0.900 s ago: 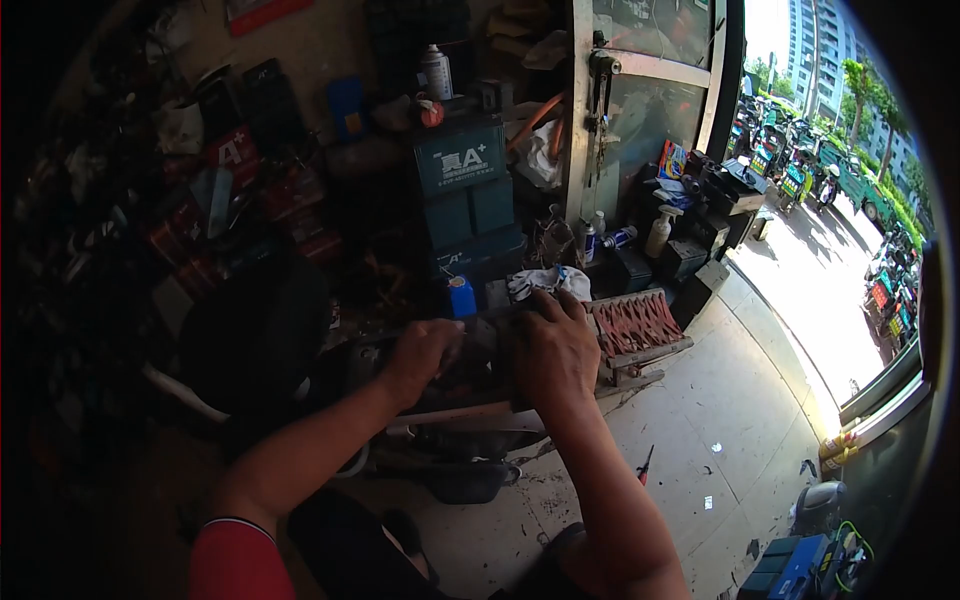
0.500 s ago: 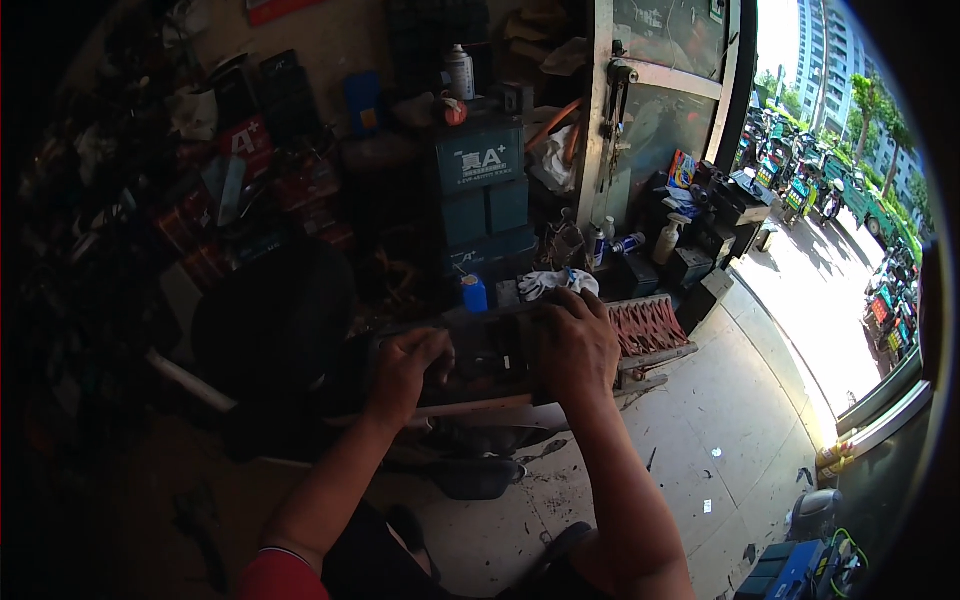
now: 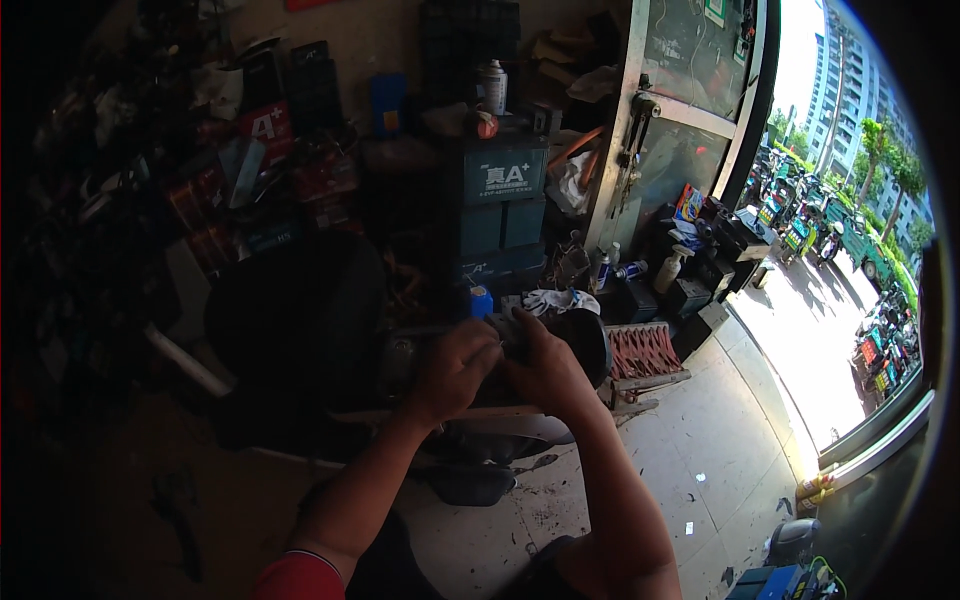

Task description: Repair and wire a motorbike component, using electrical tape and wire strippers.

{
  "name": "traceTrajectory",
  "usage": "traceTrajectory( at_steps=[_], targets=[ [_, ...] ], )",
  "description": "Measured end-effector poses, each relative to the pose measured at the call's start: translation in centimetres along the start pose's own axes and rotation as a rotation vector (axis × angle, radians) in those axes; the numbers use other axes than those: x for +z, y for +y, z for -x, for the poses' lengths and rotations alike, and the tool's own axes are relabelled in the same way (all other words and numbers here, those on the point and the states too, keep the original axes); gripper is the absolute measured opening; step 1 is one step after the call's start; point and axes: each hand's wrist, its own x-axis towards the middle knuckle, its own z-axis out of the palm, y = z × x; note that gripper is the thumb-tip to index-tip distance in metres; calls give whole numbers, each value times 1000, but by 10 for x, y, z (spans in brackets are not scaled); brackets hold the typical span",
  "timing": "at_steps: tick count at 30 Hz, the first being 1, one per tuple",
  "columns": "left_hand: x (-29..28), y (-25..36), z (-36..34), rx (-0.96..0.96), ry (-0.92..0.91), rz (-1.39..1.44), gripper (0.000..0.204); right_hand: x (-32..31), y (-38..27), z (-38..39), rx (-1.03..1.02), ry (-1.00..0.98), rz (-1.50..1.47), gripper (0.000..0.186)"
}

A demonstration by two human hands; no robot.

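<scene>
My left hand [image 3: 455,368] and my right hand [image 3: 545,370] are close together over the body of a scooter [image 3: 385,410]. Curled fingers of both grip a small dark grey object [image 3: 507,326], largely hidden by them. A dark rounded part [image 3: 585,345] lies just beside my right hand. Behind the hands are a small blue container [image 3: 481,300] and a white glove [image 3: 560,300]. The black seat [image 3: 290,310] is left of my left hand.
Stacked batteries [image 3: 500,210] and a spray can [image 3: 492,85] are at the back. A rack with red springs [image 3: 640,350] is at right, near bottles [image 3: 630,270]. A glass door [image 3: 680,100] borders an opening onto parked scooters [image 3: 800,220]. A battery pack [image 3: 765,585] sits lower right.
My left hand has moved right, close to my right hand, which has drawn slightly down and left. A small grey object now shows between them. The view has shifted, so surroundings appear displaced.
</scene>
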Motion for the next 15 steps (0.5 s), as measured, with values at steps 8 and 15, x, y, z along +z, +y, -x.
traceTrajectory(
  at_steps=[8,15],
  targets=[
    [-23,-1,0,-121,54,-96,20,6,-8,-15,109,271,-95,54],
    [-27,-16,18,46,-56,-490,39,-1,-24,-18,-22,647,-234,55]
  ],
)
